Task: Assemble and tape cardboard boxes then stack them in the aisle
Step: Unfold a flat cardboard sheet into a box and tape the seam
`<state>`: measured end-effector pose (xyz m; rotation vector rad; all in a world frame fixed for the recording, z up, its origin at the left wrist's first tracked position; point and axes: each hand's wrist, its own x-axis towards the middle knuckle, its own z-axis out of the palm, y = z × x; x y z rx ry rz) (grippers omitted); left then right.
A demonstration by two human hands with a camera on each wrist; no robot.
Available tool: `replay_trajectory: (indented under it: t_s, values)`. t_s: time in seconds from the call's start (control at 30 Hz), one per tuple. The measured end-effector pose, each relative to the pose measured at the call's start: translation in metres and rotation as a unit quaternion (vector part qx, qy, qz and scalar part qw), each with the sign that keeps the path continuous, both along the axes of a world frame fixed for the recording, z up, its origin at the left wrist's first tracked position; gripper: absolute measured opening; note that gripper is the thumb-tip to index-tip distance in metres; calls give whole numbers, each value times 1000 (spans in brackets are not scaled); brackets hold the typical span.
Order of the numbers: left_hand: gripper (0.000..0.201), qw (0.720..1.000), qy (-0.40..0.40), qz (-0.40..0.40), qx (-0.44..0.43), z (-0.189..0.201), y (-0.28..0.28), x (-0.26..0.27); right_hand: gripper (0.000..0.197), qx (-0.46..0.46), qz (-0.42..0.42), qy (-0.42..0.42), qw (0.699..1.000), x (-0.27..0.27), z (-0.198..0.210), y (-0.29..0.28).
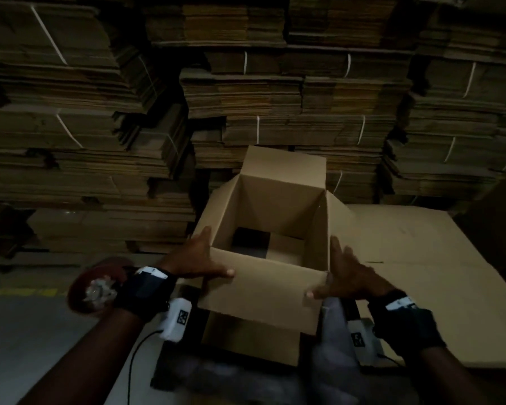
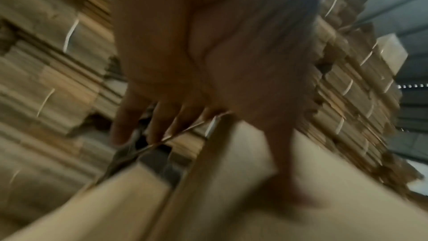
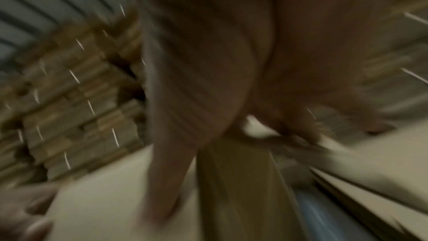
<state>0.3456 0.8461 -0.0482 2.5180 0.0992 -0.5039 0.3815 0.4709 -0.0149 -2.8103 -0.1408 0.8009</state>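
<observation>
An open brown cardboard box (image 1: 263, 290) is held up between my two hands, its top flaps standing out. Through its inside a dark gap shows at the bottom, where the bottom flaps do not meet. My left hand (image 1: 202, 258) presses the box's near left corner, fingers straight along the side wall and thumb on the near flap. My right hand (image 1: 348, 276) does the same at the near right corner. The blurred wrist views show the left hand (image 2: 208, 61) and the right hand (image 3: 208, 80) spread flat against cardboard (image 2: 231, 199). A brown tape roll (image 1: 94, 287) shows by my left wrist.
Tall stacks of strapped flat cardboard (image 1: 100, 127) wall off everything ahead. A pile of large flat sheets (image 1: 421, 258) lies to the right. Under the box is a dark frame (image 1: 181, 361). Grey floor with a yellow line (image 1: 18, 292) lies at the left.
</observation>
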Motion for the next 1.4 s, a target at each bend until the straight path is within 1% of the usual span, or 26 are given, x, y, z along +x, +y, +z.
replay_trajectory:
  t_s: [0.03,0.1,0.17,0.23,0.3,0.33,0.37,0.4,0.43,0.5,0.57,0.63,0.67,0.73,0.77,0.83,0.87,0.9,0.93,1.0,1.1,1.17,1.23,1.27,1.3,1.4]
  values:
    - [142,999,-39,8,-20,-10,-3,-4,164,30,-8,-37,999,-4,-8,2]
    - [129,991,-104,38,-78,-27,-11,-14,145,68,-21,-94,993,-9,-17,2]
    - [116,981,-142,72,-111,-41,-20,-21,128,87,-25,-120,989,-11,-19,-1]
    - [108,974,-163,92,-130,-46,-30,-26,124,99,-20,-119,988,-4,-17,-6]
    - [109,973,-170,98,-126,-46,-39,-30,124,55,-6,-87,995,-1,2,3]
    - [111,974,-167,100,-115,-46,-42,-30,123,-6,-7,-72,997,0,11,11]
    - [114,976,-163,104,-100,-46,-45,-31,119,-82,-8,-65,994,-1,19,21]
    - [117,977,-158,109,-89,-46,-48,-33,113,-137,7,-67,988,-3,28,34]
    - [119,977,-157,112,-84,-47,-50,-35,107,-153,34,-79,984,-4,36,48]
    - [124,977,-160,119,-80,-48,-49,-43,96,-125,115,-115,979,-9,47,81]
    - [123,975,-160,133,-76,-54,-44,-53,75,-68,188,-130,971,-10,51,114]
    - [124,968,-180,160,-75,-60,-40,-67,54,-5,229,-117,966,-11,50,148]
    - [125,962,-195,174,-76,-62,-39,-75,49,31,238,-107,965,-11,46,162]
    - [122,947,-221,216,-91,-64,-40,-92,47,86,242,-89,963,-13,34,183]
    - [117,935,-225,251,-108,-63,-42,-101,50,100,242,-84,962,-16,30,190]
    - [110,911,-220,318,-145,-65,-47,-118,64,124,240,-84,959,-17,17,195]
    - [107,902,-216,335,-168,-67,-50,-125,67,146,237,-82,957,-17,11,192]
    - [103,895,-213,339,-194,-69,-53,-131,65,169,230,-81,955,-15,7,189]
    - [99,892,-213,332,-220,-71,-57,-135,60,190,221,-82,953,-13,7,185]
    - [91,899,-203,301,-245,-68,-63,-138,44,228,201,-83,949,-12,14,177]
    - [81,924,-198,244,-218,-48,-66,-124,20,288,189,-80,935,-5,32,158]
    - [76,931,-202,211,-219,-28,-70,-107,16,326,175,-67,926,-3,48,144]
    - [69,928,-209,189,-245,-9,-69,-85,17,356,161,-60,919,-1,63,128]
    - [68,927,-221,175,-246,-5,-65,-70,18,366,152,-51,917,0,69,118]
    - [70,933,-226,162,-230,-5,-59,-55,20,377,144,-35,914,0,75,107]
    - [96,945,-236,145,-173,-13,-38,-12,20,401,134,10,906,-2,91,74]
